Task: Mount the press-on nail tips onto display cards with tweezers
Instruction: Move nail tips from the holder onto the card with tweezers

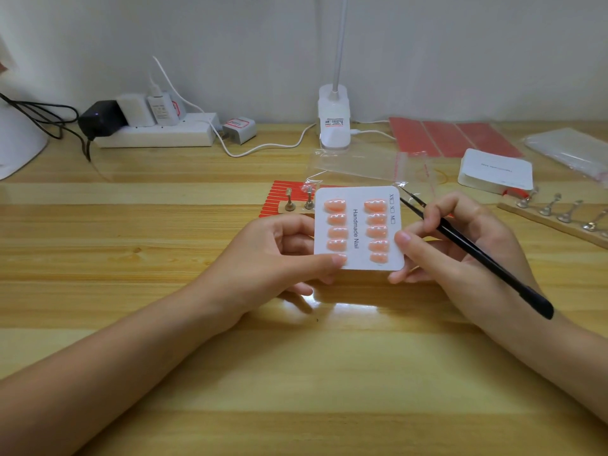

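Wooden desk (197,357), white wall (230,37), power strip (158,134), lamp base (334,126)

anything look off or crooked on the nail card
Nothing stands out. The display card, held by both hands, carries two even columns of pink nail tips; the left thumb covers part of the bottom-left tip. The tweezers sit in the right hand.

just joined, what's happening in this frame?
A person holds a white display card between both hands above the wooden table. Two columns of pink nail tips already sit on it. The left hand pinches the card's left edge; the right hand also grips black tweezers, which hold nothing.
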`<state>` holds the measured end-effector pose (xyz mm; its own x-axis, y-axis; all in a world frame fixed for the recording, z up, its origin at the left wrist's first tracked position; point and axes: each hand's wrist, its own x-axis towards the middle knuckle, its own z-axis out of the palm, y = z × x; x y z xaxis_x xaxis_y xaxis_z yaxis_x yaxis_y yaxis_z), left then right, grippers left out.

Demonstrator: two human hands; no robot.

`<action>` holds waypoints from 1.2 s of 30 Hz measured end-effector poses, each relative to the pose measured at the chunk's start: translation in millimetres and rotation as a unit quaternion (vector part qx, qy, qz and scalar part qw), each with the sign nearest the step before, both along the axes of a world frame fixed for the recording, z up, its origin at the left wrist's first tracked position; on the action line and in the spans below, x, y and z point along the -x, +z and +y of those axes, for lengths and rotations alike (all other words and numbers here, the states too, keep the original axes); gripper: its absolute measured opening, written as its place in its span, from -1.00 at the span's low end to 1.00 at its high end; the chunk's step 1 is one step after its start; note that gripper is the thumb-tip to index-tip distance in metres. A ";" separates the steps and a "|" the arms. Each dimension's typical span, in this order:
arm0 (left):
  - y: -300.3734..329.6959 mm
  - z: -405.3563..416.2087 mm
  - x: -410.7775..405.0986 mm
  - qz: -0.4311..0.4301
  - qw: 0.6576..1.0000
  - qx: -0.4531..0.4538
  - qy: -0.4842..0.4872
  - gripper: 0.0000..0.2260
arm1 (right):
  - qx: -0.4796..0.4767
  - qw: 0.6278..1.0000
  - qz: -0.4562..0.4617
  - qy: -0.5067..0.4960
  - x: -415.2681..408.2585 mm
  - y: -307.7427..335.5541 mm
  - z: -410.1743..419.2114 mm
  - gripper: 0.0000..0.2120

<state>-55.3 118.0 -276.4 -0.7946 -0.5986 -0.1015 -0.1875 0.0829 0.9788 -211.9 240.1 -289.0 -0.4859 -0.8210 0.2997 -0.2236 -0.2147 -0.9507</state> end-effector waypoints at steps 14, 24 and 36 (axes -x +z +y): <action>0.7 -1.3 -0.5 0.001 1.000 -0.019 -0.013 -0.83 | 0.037 0.999 0.017 0.016 -3.8 1.7 2.9 -0.82; 0.8 -0.6 -0.7 0.017 0.999 -0.025 -0.022 -0.84 | 0.051 0.999 -0.001 0.018 -4.6 1.4 2.3 -0.82; 0.1 -4.9 -1.3 0.009 0.999 -0.042 -0.033 -0.82 | 0.027 0.999 -0.022 0.013 -1.6 0.9 0.9 -0.80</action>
<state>-54.0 113.1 -276.3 -0.8341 -0.5352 -0.1336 -0.1660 0.0126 0.9860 -210.3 240.9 -288.1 -0.4786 -0.8165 0.3230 -0.1748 -0.2719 -0.9463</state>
